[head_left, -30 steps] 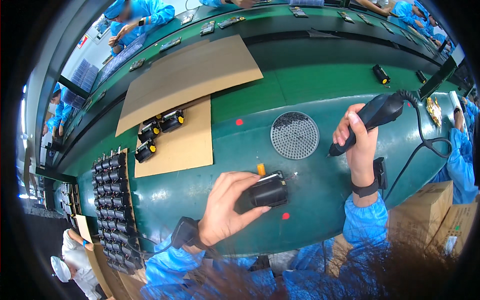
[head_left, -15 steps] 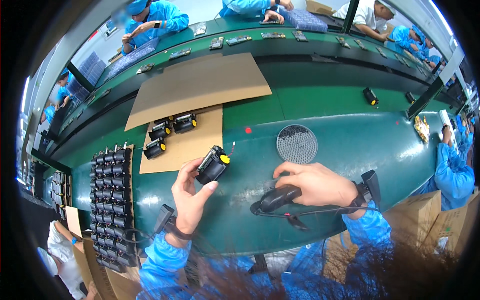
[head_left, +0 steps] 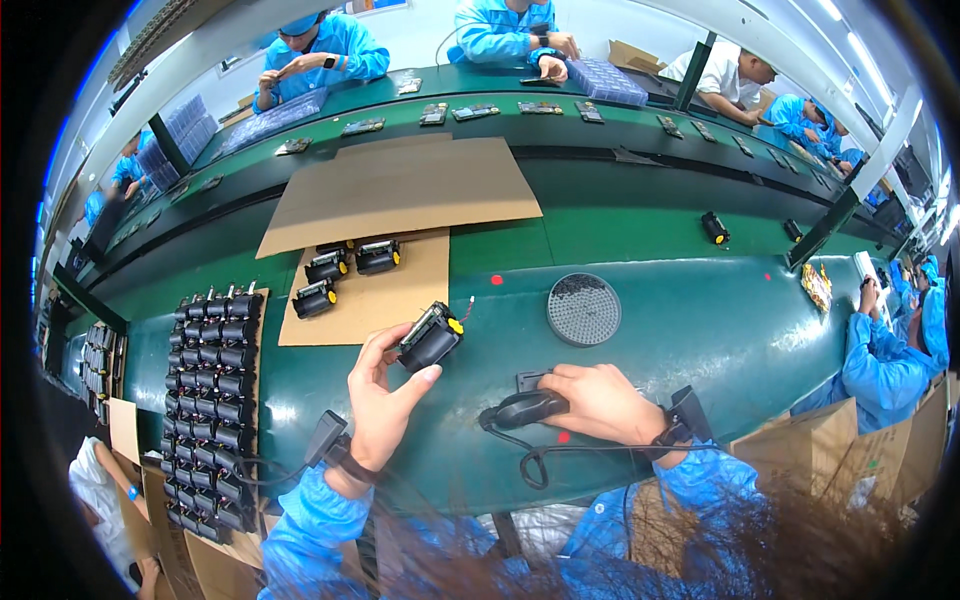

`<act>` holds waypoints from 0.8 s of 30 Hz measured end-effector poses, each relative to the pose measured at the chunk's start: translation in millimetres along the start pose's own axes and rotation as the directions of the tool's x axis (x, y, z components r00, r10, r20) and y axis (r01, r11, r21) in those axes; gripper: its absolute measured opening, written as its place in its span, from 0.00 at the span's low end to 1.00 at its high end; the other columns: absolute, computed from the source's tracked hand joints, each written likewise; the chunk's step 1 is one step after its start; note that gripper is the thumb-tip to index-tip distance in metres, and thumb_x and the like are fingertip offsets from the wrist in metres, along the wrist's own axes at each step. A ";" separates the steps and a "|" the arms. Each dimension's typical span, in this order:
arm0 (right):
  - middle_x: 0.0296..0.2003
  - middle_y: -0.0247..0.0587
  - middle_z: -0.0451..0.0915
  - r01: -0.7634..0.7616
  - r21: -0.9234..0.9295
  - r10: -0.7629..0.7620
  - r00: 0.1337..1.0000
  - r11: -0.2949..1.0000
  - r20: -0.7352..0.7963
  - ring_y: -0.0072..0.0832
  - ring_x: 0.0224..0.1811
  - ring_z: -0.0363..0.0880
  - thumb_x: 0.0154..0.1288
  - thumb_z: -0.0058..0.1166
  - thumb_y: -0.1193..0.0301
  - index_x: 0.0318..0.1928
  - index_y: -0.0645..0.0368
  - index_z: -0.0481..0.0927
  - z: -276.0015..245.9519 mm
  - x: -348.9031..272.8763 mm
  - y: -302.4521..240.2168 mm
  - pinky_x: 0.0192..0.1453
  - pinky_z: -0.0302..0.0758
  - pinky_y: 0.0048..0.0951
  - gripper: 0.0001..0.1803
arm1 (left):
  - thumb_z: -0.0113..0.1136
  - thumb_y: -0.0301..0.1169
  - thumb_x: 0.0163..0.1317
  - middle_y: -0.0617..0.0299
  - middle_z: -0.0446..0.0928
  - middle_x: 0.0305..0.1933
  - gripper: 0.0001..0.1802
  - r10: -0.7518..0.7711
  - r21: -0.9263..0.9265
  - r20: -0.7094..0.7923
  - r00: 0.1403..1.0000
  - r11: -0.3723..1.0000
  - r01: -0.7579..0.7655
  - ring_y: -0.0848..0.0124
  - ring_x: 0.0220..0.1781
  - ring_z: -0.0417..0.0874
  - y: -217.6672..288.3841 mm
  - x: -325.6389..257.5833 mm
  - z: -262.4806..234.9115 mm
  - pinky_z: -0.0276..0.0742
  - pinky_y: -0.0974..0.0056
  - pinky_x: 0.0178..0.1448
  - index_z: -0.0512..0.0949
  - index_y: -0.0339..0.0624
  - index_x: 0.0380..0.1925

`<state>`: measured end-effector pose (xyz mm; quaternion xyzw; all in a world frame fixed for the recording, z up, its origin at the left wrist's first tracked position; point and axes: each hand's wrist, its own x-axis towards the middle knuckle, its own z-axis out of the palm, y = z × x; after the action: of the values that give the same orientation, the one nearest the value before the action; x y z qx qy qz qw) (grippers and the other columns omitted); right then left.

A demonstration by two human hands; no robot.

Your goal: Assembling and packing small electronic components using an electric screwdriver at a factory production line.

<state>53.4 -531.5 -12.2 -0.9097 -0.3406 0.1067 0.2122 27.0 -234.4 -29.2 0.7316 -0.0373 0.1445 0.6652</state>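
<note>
Black tool (head_left: 530,408), right hand (head_left: 605,402) now lower

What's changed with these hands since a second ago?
The left hand, still holding the black device, has moved it left, toward the cardboard, and turned it. The right hand brought the black tool left and nearer the person, from beside the round dish to in front of it; whether it still grips the tool is unclear. The dish and rows of black parts stayed put.
</note>
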 end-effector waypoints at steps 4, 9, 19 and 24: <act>0.38 0.42 0.81 0.035 0.036 -0.035 0.999 0.999 -0.015 0.47 0.38 0.83 0.58 0.68 0.62 0.46 0.57 0.82 3.0 4.7 -4.3 0.41 0.80 0.43 0.19 | 0.76 0.27 0.51 0.58 0.77 0.55 0.31 0.009 0.032 -0.044 0.999 0.999 -0.008 0.69 0.56 0.77 -11.2 2.8 1.9 0.70 0.64 0.60 0.78 0.34 0.56; 0.37 0.41 0.80 0.108 0.306 -0.035 0.971 0.946 -0.236 0.38 0.36 0.82 0.55 0.73 0.63 0.43 0.61 0.83 -16.6 -6.8 13.0 0.40 0.79 0.36 0.20 | 0.75 0.34 0.52 0.56 0.80 0.51 0.29 0.035 0.489 -0.027 0.999 0.872 -0.018 0.65 0.54 0.80 -5.2 34.4 -2.6 0.73 0.62 0.57 0.80 0.38 0.55; 0.29 0.32 0.80 -0.049 0.815 0.485 0.823 0.578 -0.294 0.18 0.29 0.77 0.59 0.70 0.69 0.42 0.64 0.82 -67.1 -55.2 62.7 0.34 0.73 0.22 0.15 | 0.78 0.37 0.46 0.55 0.76 0.58 0.35 0.263 0.886 0.136 0.955 0.399 -0.236 0.52 0.59 0.73 -36.1 86.0 -23.9 0.70 0.50 0.61 0.79 0.43 0.57; 0.23 0.34 0.75 0.421 0.843 0.577 0.615 0.336 -0.537 0.20 0.20 0.73 0.66 0.59 0.75 0.41 0.64 0.77 -72.4 -83.5 130.0 0.25 0.71 0.24 0.07 | 0.75 0.35 0.50 0.51 0.72 0.58 0.35 0.340 0.757 0.331 0.880 0.462 -0.462 0.50 0.61 0.72 7.7 91.1 55.4 0.68 0.49 0.64 0.75 0.43 0.60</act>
<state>90.3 -697.9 -3.4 -0.5731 -0.0310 -0.1146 0.8108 121.1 -277.2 -2.0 0.9318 -0.1813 0.2484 0.1926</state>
